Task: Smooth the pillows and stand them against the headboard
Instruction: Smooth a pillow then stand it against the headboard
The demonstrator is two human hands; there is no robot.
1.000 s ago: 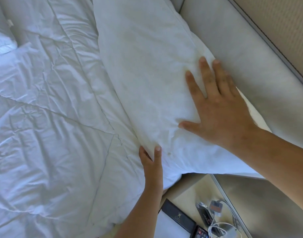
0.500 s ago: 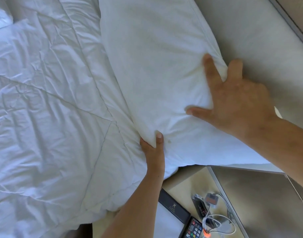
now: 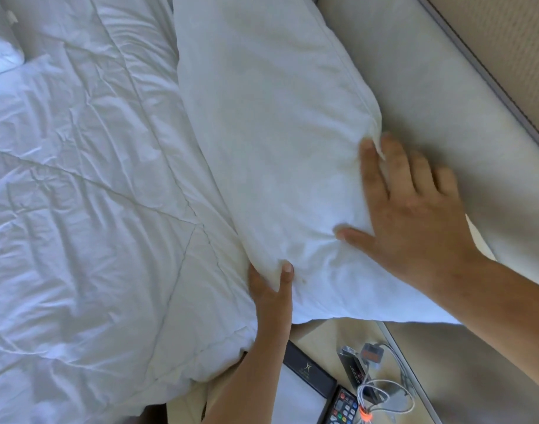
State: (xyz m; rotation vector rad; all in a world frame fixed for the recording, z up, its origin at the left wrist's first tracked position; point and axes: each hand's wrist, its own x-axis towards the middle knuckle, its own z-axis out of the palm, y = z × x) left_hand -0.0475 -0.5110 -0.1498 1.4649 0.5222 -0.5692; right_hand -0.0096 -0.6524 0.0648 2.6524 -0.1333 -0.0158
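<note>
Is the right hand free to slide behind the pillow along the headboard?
Probably yes: the right hand already lies open at the pillow's back edge, its fingers against the bare headboard.

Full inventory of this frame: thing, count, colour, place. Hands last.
pillow: 1, white, leaning against the headboard, held at its near end
second pillow: 1, white, top left edge, mostly cut off
duvet: 1, white, wrinkled, covering the bed on the left
headboard: 1, beige-grey, padded, right of the pillow
nightstand: 1, light tan, bottom centre, under the pillow's end
black folder: 1, black, on the nightstand
remote: 1, black with coloured buttons, bottom edge
cables: a tangle, white-grey with an orange tie, on the nightstand
left hand: pinching the pillow's near lower edge
right hand: spread flat on the pillow's side next to the headboard
</note>
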